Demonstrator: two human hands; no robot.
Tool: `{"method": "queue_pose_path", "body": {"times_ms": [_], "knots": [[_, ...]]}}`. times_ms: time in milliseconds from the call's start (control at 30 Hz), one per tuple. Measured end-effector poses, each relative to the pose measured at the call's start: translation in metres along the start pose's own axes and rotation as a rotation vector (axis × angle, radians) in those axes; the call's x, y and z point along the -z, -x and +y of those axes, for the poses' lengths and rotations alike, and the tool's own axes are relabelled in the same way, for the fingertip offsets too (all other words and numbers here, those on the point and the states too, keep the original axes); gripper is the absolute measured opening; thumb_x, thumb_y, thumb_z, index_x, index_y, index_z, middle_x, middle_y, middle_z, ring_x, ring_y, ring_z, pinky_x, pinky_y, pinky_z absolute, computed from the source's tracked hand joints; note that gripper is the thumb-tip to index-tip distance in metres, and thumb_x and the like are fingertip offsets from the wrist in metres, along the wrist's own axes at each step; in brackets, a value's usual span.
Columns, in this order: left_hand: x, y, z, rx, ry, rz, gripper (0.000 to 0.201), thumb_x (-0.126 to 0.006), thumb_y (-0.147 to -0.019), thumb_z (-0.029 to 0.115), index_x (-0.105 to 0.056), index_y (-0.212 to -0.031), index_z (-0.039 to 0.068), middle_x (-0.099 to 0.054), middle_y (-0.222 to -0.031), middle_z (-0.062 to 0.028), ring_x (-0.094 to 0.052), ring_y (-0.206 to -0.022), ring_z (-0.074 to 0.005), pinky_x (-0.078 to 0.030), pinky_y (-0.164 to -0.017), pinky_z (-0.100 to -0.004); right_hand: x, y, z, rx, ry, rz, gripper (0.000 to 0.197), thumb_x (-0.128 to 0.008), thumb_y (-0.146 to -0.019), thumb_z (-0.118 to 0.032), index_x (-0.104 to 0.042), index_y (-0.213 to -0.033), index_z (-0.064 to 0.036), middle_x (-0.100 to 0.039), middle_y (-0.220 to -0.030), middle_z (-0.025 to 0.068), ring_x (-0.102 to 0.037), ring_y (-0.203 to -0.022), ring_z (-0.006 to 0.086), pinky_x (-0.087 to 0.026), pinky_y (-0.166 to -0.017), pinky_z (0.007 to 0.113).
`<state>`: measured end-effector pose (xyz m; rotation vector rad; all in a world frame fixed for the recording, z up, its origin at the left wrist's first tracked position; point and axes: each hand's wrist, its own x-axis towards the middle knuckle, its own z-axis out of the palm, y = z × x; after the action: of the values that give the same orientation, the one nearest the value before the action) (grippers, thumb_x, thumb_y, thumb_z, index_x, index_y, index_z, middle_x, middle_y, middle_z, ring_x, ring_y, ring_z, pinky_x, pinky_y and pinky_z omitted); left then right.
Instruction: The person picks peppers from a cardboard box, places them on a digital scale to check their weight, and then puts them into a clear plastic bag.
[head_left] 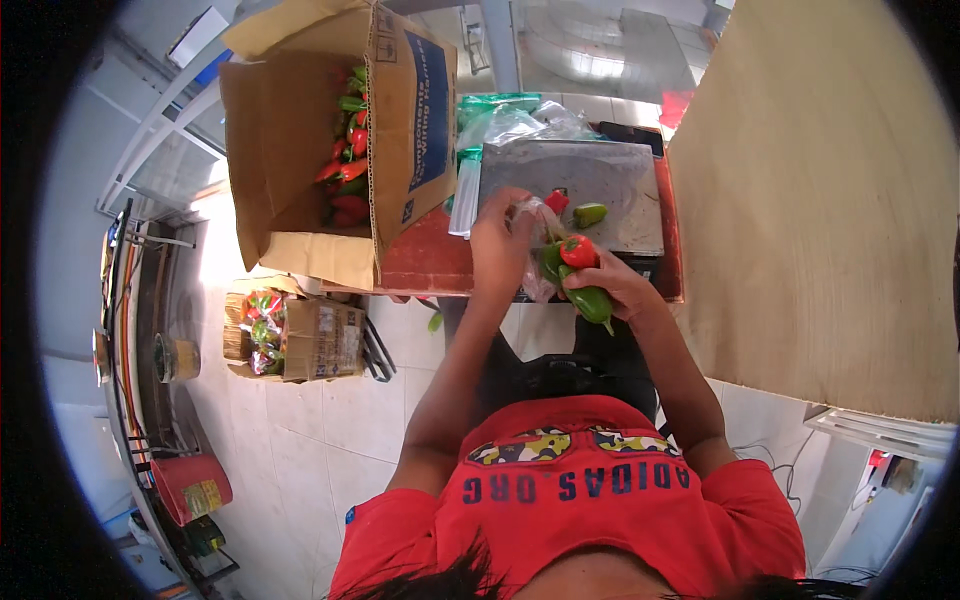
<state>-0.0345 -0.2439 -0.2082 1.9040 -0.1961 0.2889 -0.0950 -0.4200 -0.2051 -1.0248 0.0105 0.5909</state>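
My left hand point(500, 240) pinches a thin clear plastic bag point(540, 282) by its upper part, over the front edge of the table. Just to the right, my right hand point(622, 287) is closed around several peppers at the bag: a red pepper point(577, 250) on top and a long green pepper point(590, 299) pointing toward me. Whether any of these peppers sit inside the bag I cannot tell. Behind my hands lies a flat grey weighing platform point(628, 178). A small red pepper point(557, 200) and a short green pepper point(590, 214) rest on it.
A large open cardboard box point(285, 130) of red and green peppers stands left on the red table point(430, 258). Plastic bags point(515, 122) and a dark phone point(632, 136) lie behind the platform. A smaller box point(328, 342) with bagged peppers is on the floor. A wooden panel point(810, 200) borders the right.
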Motion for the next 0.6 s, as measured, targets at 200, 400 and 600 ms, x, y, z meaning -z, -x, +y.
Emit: {"method": "queue_pose_path", "body": {"times_ms": [200, 400, 600], "knots": [[-0.007, 0.007, 0.005, -0.217, 0.003, 0.010, 0.022, -0.058, -0.080, -0.005, -0.058, -0.100, 0.000, -0.061, -0.087, -0.0087, -0.058, -0.076, -0.0137, -0.047, -0.071, -0.0273, -0.001, -0.004, 0.025, -0.080, -0.266, 0.000, 0.048, -0.067, -0.078, -0.013, -0.049, -0.121, -0.0047, -0.060, -0.099, 0.0088, -0.062, -0.082, 0.0186, -0.052, -0.062, 0.029], [-0.014, 0.040, 0.028, -0.038, 0.088, -0.058, 0.020, -0.059, -0.080, -0.003, -0.053, -0.099, 0.001, -0.058, -0.086, -0.0116, -0.059, -0.079, -0.0208, -0.046, -0.073, -0.0309, -0.001, -0.017, 0.028, 0.005, -0.674, 0.239, 0.042, -0.071, -0.079, -0.018, -0.052, -0.115, -0.0061, -0.061, -0.101, 0.0075, -0.063, -0.084, 0.0193, -0.054, -0.069, 0.032], [-0.021, 0.060, 0.032, 0.197, 0.354, 0.036, 0.016, -0.059, -0.084, 0.001, -0.053, -0.099, 0.002, -0.053, -0.079, -0.0076, -0.051, -0.065, -0.0130, -0.043, -0.060, -0.0281, -0.006, -0.029, 0.030, 0.237, -0.763, 0.306, 0.038, -0.071, -0.079, -0.016, -0.052, -0.111, -0.0067, -0.059, -0.099, 0.0057, -0.061, -0.085, 0.0174, -0.053, -0.073, 0.032]]}}
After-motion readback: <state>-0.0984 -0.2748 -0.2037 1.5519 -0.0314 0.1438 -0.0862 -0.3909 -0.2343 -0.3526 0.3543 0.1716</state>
